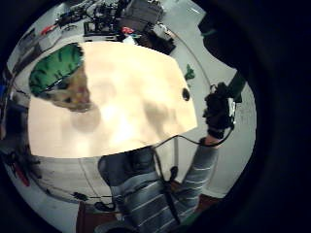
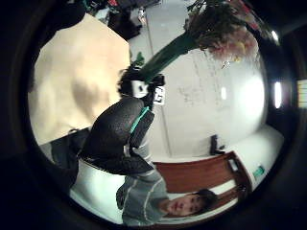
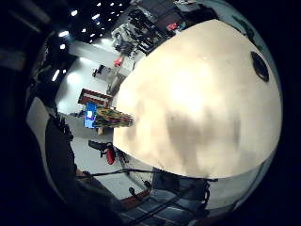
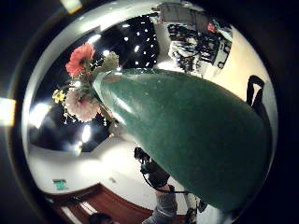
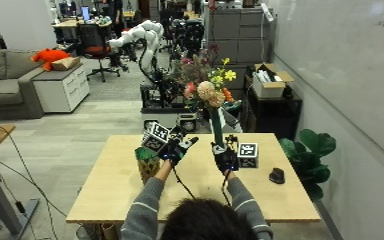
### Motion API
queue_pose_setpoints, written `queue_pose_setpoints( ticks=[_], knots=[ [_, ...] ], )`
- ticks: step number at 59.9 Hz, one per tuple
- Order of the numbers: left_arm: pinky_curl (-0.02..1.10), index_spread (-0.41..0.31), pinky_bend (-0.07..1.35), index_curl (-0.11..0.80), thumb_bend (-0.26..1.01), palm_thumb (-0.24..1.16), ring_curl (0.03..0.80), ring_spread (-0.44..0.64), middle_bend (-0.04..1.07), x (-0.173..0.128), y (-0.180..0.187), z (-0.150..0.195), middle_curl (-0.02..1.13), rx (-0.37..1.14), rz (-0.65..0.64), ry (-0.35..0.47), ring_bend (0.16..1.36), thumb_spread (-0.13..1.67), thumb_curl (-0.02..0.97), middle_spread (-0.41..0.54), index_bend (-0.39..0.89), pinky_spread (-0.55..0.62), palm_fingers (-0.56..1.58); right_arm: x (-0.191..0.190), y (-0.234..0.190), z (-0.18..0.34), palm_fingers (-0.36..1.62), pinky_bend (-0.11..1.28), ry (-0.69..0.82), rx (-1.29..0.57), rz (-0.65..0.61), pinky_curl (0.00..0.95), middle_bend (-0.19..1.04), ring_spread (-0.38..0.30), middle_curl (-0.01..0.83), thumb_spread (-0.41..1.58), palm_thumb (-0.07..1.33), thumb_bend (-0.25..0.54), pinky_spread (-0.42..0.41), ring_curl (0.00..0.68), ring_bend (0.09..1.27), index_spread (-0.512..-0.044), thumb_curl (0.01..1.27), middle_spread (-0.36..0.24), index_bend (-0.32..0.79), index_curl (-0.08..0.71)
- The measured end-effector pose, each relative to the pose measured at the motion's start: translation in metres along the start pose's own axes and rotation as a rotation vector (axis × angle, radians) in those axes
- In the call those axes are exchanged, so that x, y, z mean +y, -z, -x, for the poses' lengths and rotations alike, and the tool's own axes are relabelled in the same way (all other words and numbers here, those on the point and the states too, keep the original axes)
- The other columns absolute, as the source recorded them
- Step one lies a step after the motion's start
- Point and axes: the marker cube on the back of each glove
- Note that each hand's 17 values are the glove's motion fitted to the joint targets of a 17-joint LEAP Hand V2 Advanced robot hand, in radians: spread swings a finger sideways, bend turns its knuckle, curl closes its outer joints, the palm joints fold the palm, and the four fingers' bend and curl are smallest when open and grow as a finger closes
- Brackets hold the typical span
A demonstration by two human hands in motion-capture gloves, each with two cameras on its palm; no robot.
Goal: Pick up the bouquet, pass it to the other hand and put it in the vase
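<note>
The bouquet point(image 5: 207, 90) stands upright above the table's middle, with pink, yellow and red flowers over a long green stem wrap point(image 5: 216, 127). My right hand point(image 5: 224, 158) grips the lower end of that wrap, which fills the right thumb side view point(image 4: 187, 140) below the blooms point(image 4: 80, 86). My left hand point(image 5: 175, 149) hovers just left of the stem with spread fingers, holding nothing. The green and yellow vase point(image 5: 147, 164) stands on the table under and left of it, also seen in the left little finger side view point(image 1: 58, 73). The left thumb side view shows the right hand point(image 2: 141, 86) on the stem.
A small black object point(image 5: 276, 175) lies on the wooden table point(image 5: 112, 200) at the right. A potted plant point(image 5: 310, 150) stands beyond the table's right edge. Desks, cabinets and a robot arm stand behind the far edge.
</note>
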Motion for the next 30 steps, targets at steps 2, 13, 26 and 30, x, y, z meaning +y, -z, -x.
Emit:
queue_pose_setpoints(
  ticks=[2,13,26,30],
  knots=[
    [0.3,-0.08,0.18,0.409,-0.03,0.29,0.33,0.07,0.18,-0.004,-0.003,-0.006,0.39,0.045,-0.006,0.002,0.34,1.03,0.312,-0.016,0.15,0.11,0.6,0.004,-0.01,-0.001,1.36,0.84,-0.059,-0.006,0.005,0.595,0.91,-0.182,0.668,1.06,1.1,0.032,-0.214,0.623,1.08,-0.179,0.52,-0.134,0.53,0.581],
    [0.34,-0.009,0.25,0.327,-0.02,0.31,0.352,0.08,0.21,-0.008,-0.012,-0.044,0.4,0.191,-0.228,-0.095,0.41,0.97,0.325,0.012,0.02,0.1,0.49,0.027,-0.075,0.004,1.35,0.84,0.013,-0.167,0.071,0.603,0.92,-0.179,0.665,1.06,1.1,0.007,-0.206,0.627,1.08,-0.175,0.57,-0.131,0.54,0.591],
    [0.38,0.033,0.43,0.209,-0.01,0.44,0.355,-0.01,0.29,0.004,-0.016,-0.065,0.41,0.234,-0.443,-0.144,0.52,0.94,0.35,-0.035,0.05,0.01,0.67,0.062,-0.13,0.018,1.36,0.83,0.042,-0.301,0.083,0.605,0.93,-0.176,0.662,1.04,1.1,-0.011,-0.211,0.626,1.08,-0.174,0.62,-0.13,0.57,0.599],
    [0.38,-0.022,0.49,0.2,0.02,0.54,0.344,-0.13,0.36,-0.002,-0.011,-0.055,0.42,0.298,-0.53,-0.108,0.53,0.94,0.365,-0.127,0.07,-0.15,0.99,0.07,-0.136,0.024,1.36,0.83,0.043,-0.317,0.086,0.605,0.93,-0.175,0.661,1.04,1.09,-0.014,-0.211,0.626,1.09,-0.173,0.63,-0.13,0.57,0.6]
  ],
)
